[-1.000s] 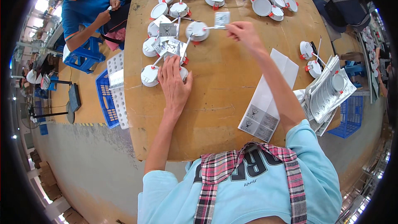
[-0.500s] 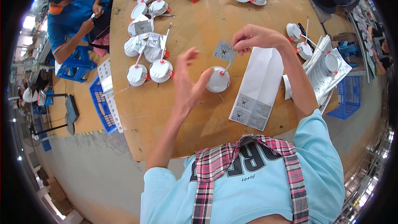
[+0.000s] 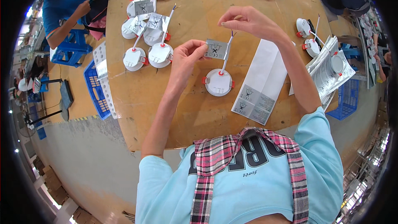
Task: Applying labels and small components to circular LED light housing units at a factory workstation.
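2 hands (image 3: 186, 60). 1 tag (image 3: 215, 49). 1 near light (image 3: 218, 85), 3 lights (image 3: 311, 48) by paper pile (image 3: 320, 81), other lights (image 3: 134, 61) too bunched to count. 1 loose sheet (image 3: 265, 68). 2 baskets (image 3: 347, 101).

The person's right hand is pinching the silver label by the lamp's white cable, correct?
Not quite: the head view shows the left hand pinching the silver label by the lamp's white cable. The right hand isn't touching it.

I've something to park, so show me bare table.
Bare: beyond the right hand, between the left lamps and right lamps; also between the left forearm and left table edge. Crowded: among the left lamps, around the paper stack.
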Demonstrator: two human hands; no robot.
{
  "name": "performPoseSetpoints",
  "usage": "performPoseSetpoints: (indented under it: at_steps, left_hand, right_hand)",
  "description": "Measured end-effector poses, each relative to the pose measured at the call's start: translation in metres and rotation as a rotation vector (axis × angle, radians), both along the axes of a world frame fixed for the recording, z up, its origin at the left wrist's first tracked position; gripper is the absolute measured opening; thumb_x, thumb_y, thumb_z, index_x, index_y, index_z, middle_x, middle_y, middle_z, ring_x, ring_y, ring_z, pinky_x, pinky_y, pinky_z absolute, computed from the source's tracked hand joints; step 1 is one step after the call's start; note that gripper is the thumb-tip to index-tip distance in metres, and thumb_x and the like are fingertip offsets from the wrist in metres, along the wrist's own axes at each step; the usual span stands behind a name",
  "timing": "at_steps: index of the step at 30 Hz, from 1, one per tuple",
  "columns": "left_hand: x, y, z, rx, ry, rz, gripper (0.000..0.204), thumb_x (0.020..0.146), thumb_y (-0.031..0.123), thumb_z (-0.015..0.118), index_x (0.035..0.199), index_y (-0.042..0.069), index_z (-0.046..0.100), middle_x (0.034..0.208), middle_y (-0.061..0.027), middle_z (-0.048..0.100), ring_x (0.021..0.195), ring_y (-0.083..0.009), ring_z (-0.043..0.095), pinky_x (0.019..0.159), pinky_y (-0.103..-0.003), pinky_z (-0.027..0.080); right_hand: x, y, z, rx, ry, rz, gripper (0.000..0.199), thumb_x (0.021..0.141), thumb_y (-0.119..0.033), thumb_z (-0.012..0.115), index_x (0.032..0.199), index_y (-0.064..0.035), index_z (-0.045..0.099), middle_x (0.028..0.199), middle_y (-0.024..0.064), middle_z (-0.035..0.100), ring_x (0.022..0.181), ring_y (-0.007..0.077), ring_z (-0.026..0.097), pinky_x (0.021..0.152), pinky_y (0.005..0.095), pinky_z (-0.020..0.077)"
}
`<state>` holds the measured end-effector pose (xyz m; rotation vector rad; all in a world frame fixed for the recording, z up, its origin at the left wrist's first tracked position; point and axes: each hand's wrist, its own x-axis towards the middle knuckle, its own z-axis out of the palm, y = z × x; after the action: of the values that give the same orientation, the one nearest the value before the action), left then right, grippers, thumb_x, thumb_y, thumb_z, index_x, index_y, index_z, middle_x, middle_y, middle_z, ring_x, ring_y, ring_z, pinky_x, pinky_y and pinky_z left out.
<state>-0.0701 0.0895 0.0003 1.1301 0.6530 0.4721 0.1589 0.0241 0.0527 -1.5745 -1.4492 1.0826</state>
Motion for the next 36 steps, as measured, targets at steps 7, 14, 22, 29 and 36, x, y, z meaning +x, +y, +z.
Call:
performPoseSetpoints:
  at_steps: [7, 14, 22, 29, 36]
  left_hand:
    - [0.011, 0.007, 0.011, 0.241, 0.062, -0.081, 0.017, 0.09, 0.016, 0.062, 0.093, -0.001, 0.064, 0.086, -0.0021, 0.065, 0.081, -0.0078, 0.06, 0.076, -0.022, 0.047]
    - [0.018, 0.006, 0.014, 0.368, 0.134, -0.087, 0.02, 0.092, 0.015, 0.06, 0.096, -0.004, 0.062, 0.086, -0.0053, 0.066, 0.079, -0.0107, 0.063, 0.074, -0.025, 0.05]
    - [0.022, 0.007, 0.016, 0.496, 0.173, -0.085, 0.018, 0.092, 0.014, 0.06, 0.097, -0.004, 0.063, 0.086, -0.0059, 0.067, 0.08, -0.0107, 0.063, 0.073, -0.025, 0.05]
    - [0.024, -0.005, 0.026, 0.523, 0.156, -0.018, 0.017, 0.086, 0.014, 0.068, 0.094, 0.0, 0.064, 0.084, -0.0046, 0.067, 0.081, -0.01, 0.063, 0.073, -0.024, 0.05]
    - [0.025, -0.009, 0.024, 0.541, 0.192, -0.026, 0.015, 0.083, 0.012, 0.071, 0.09, 0.001, 0.064, 0.082, -0.0026, 0.066, 0.079, -0.0083, 0.062, 0.071, -0.023, 0.05]
  right_hand:
    - [-0.008, 0.018, 0.009, -0.197, -0.141, 0.219, 0.026, 0.088, -0.025, 0.061, 0.089, -0.0004, 0.068, 0.075, 0.0016, 0.062, 0.074, 0.0089, 0.057, 0.069, 0.024, 0.0455]
    - [-0.006, 0.017, 0.005, -0.178, -0.026, 0.233, 0.026, 0.087, -0.025, 0.058, 0.082, -0.0013, 0.068, 0.068, 0.0003, 0.06, 0.065, 0.0086, 0.055, 0.063, 0.0239, 0.0455]
    - [0.0, 0.015, 0.007, -0.261, 0.059, 0.241, 0.021, 0.086, -0.019, 0.059, 0.088, 0.0005, 0.067, 0.072, 0.001, 0.062, 0.066, 0.0069, 0.058, 0.065, 0.022, 0.0476]
    - [-0.003, 0.009, 0.011, -0.294, 0.154, 0.195, 0.021, 0.081, -0.017, 0.06, 0.081, 0.0014, 0.069, 0.069, 0.0021, 0.063, 0.063, 0.0068, 0.06, 0.063, 0.0209, 0.0515]
    - [-0.013, -0.004, 0.021, -0.266, -0.057, 0.159, 0.021, 0.079, -0.017, 0.059, 0.08, 0.0014, 0.07, 0.068, 0.0053, 0.065, 0.064, 0.0097, 0.063, 0.063, 0.0226, 0.0517]
